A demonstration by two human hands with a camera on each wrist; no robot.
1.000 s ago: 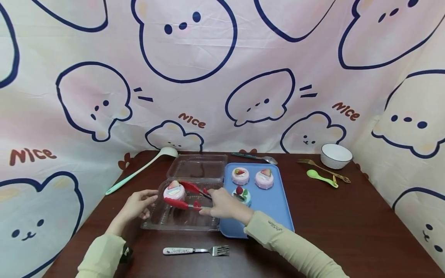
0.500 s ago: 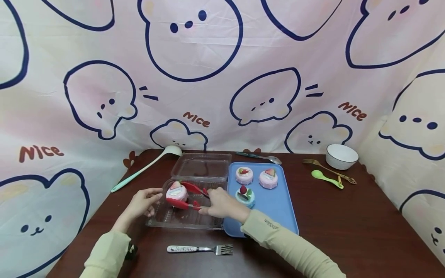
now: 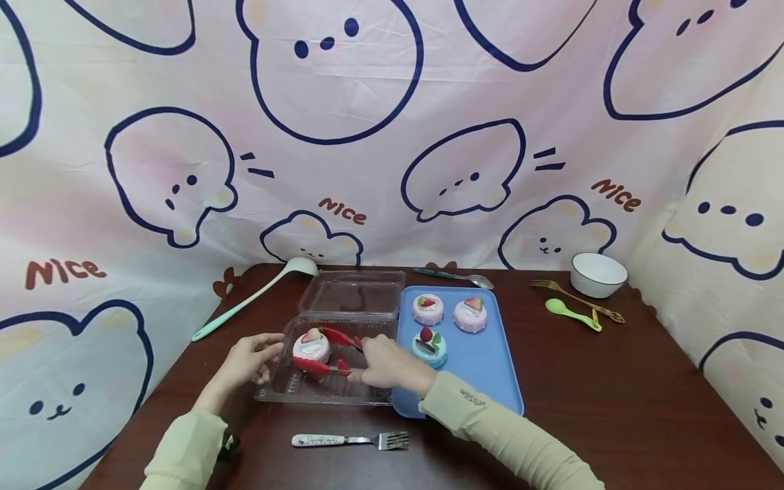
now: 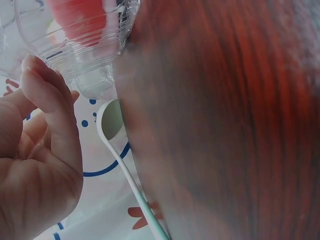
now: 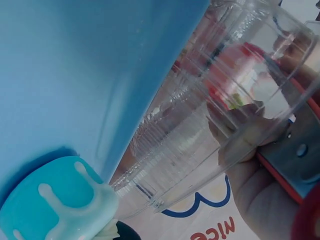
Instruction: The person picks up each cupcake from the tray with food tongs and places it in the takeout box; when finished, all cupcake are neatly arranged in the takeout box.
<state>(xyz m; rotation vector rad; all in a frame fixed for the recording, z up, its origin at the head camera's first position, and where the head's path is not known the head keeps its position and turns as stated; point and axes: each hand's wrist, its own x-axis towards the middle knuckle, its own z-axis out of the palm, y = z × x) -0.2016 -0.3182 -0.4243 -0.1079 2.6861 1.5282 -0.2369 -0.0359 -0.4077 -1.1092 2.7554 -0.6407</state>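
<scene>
A pink toy cake (image 3: 310,348) with a strawberry slice on top is low in the base of a hinged clear plastic container (image 3: 324,400). Red-tipped tongs (image 3: 312,366) reach in from the right, one tip on either side of the cake. My right hand (image 3: 387,364) grips the tongs by their arms; its fingers show beside the metal part in the right wrist view. At the container's left rim, my left hand (image 3: 245,364) pinches the edge with thumb and forefinger. In the left wrist view one fingertip (image 4: 30,62) overlaps the clear wall.
A blue tray (image 3: 490,381) holds two pink cakes (image 3: 428,309) and a turquoise one (image 3: 429,348). In front lies a fork (image 3: 352,441). Around the back are a ladle (image 3: 257,294), a spoon (image 3: 459,277), a gold fork (image 3: 578,299), a green spoon (image 3: 572,313) and a white bowl (image 3: 598,275).
The tongs and the pink cake have come down a little into the container. The left hand has stayed at the rim; the whole view has shifted slightly.
</scene>
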